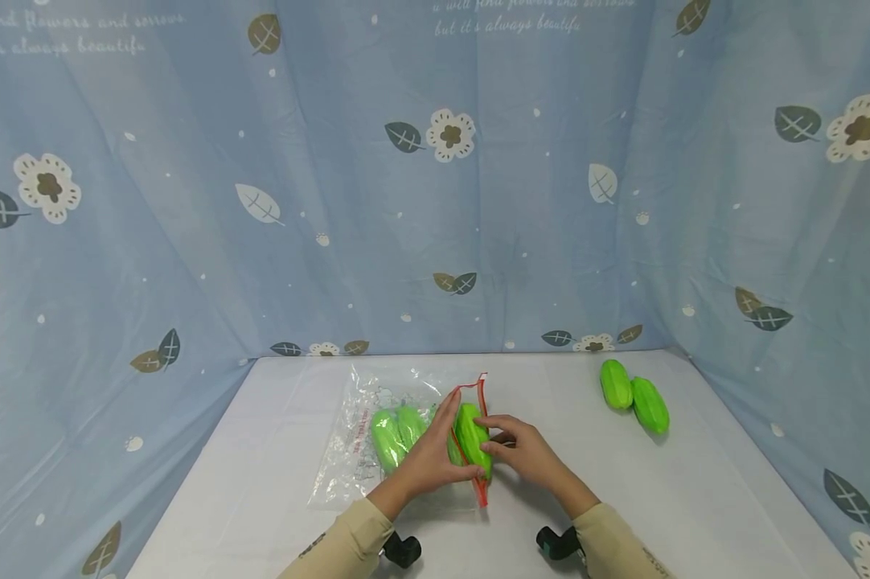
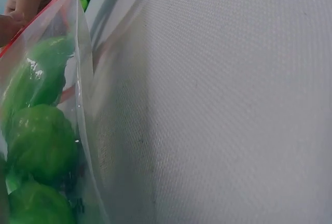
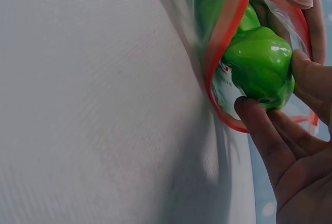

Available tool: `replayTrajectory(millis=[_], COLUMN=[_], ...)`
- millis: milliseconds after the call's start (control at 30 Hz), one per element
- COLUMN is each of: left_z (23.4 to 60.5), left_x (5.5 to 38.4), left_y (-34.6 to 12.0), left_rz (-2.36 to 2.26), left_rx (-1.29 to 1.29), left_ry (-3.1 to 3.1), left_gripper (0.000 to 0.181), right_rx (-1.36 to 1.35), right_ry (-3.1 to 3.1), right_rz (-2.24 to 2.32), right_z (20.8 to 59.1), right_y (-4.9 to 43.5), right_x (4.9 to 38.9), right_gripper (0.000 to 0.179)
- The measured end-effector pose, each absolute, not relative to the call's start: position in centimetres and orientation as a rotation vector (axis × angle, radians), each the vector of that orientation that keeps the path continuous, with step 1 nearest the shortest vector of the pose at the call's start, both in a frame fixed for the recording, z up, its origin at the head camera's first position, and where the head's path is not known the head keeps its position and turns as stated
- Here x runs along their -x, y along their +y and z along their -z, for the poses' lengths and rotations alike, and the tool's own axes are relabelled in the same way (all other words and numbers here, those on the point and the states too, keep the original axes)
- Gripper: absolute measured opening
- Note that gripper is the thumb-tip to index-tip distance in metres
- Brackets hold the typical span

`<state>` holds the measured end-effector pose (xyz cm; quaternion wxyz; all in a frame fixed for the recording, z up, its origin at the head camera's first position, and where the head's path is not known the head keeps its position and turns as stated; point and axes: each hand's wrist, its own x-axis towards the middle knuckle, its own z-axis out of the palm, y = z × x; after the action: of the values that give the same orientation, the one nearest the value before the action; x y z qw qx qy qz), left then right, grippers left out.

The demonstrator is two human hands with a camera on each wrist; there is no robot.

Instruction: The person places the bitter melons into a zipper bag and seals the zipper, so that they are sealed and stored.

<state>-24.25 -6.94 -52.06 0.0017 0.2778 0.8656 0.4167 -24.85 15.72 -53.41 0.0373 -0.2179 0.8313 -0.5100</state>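
A clear zip bag (image 1: 344,458) with a red-edged mouth lies on the table, mouth toward the right. Several green ridged fruits (image 1: 387,441) are inside it, seen through the plastic (image 2: 44,141). My left hand (image 1: 428,460) holds the bag's mouth apart, thumb and fingers at the red edge (image 3: 228,32). At that opening my right hand (image 1: 531,458) pinches a bright green ridged fruit (image 3: 262,63) between thumb and fingers. This fruit lies partly within the mouth. Its far end is hidden in the right wrist view.
Two more green ridged fruits (image 1: 616,384) lie side by side at the back right of the white table (image 1: 551,386). A blue patterned curtain (image 1: 355,201) surrounds the table at the back and sides. Black wrist mounts (image 1: 556,543) sit under both forearms.
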Motion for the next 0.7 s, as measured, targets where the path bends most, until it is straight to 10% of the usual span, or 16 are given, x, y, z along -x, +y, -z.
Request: replayTrajectory(millis=[700], left_z=[51.9], left_x=[24.0], left_y=[-6.8], left_rz=[-1.304], left_rx=[-0.842], left_ry=[2.712], left_gripper=[0.123], right_rx=[0.683], right_ry=[2.595], right_rz=[1.47], right_z=[53.5], right_y=[14.3], right_x=[24.9], right_gripper=[0.043])
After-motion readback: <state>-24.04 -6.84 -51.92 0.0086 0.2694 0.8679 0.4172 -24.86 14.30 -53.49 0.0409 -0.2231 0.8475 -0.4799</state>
